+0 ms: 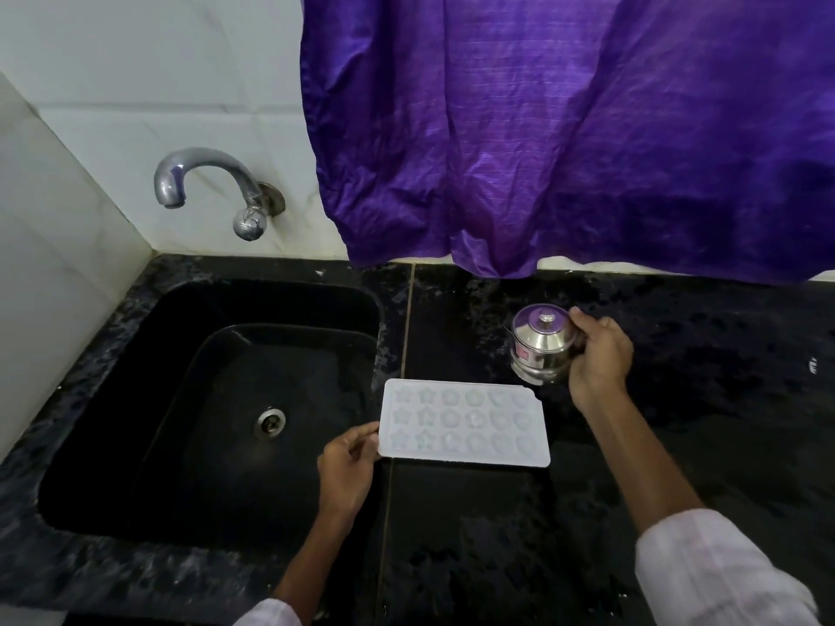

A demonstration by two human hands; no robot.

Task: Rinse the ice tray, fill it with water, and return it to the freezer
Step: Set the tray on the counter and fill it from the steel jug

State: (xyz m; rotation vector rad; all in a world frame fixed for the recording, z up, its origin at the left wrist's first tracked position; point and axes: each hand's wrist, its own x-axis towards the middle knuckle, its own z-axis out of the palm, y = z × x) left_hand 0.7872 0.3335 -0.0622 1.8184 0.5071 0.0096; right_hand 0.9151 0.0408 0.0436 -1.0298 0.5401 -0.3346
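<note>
The ice tray (464, 422) lies flat on the table (677, 422) beside the sink (135, 354). The left hand (345, 467) pinches its edge to keep it steady. The right hand (598, 354) grips a steel pot (540, 347), maybe for pouring water.

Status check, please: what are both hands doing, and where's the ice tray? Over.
Left hand holds ice tray by edge; right hand grips lidded steel pot. Tray flat on counter, beside sink. No water from tap.

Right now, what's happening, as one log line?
left hand: holds ice tray edge | right hand: grips steel pot | ice tray: on counter beside sink | tap: no water seen
</note>
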